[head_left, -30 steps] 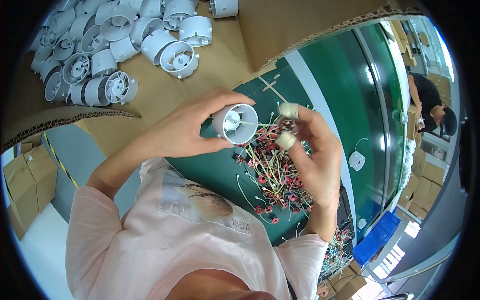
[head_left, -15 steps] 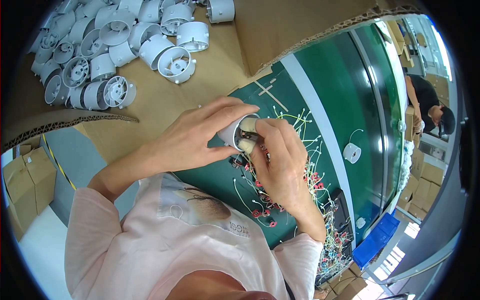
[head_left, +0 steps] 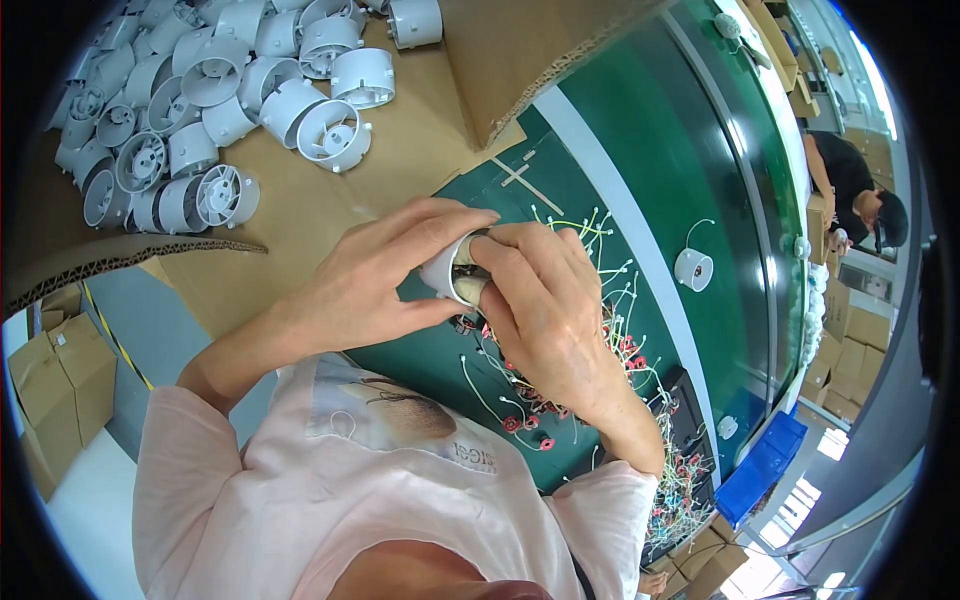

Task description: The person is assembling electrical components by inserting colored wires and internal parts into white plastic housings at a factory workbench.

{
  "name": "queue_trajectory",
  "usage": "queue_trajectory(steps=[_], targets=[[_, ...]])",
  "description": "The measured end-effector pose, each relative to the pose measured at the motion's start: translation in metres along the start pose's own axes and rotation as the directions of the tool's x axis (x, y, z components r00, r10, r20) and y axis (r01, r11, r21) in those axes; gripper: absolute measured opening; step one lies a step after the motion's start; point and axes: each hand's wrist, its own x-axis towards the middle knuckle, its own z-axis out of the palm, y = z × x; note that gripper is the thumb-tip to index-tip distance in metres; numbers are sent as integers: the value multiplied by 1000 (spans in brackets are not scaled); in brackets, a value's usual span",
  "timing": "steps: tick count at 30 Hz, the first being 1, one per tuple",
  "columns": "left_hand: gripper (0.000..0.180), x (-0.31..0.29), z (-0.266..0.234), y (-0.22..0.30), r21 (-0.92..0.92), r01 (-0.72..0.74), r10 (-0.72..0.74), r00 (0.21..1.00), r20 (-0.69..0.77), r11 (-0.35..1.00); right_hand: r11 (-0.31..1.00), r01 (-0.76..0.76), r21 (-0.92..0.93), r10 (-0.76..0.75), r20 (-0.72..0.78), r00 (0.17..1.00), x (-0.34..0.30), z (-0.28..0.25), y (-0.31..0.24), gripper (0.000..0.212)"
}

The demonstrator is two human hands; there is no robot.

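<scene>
My left hand is wrapped round a white plastic fan housing, a short open cylinder, and holds it tilted toward my right. My right hand pinches at the housing's open mouth, its thumb and index finger, in pale finger covers, reaching inside. Something small and dark shows between those fingertips; its kind is mostly hidden. Below my right hand lie several red wound coils with thin white and yellow wires on the green mat.
A cardboard box at the upper left holds a pile of white housings. Right of the mat runs a green conveyor belt carrying one wired white housing. A blue bin stands lower right. Another person works beyond.
My right fingertips sit deeper in the housing, and less of the dark part shows. Both hands and the housing have shifted slightly left in view; the scene has turned a little.
</scene>
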Motion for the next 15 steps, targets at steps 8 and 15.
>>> queue_trajectory(steps=[8,15], targets=[[60,1,5,0,-72,9,-11,999,-33,997,984,-176,20,176,6,984,2,-7,-2,32],[57,5,12,-6,-112,-35,24,995,-96,993,743,-511,433,469,207,858,0,-3,7,27]])
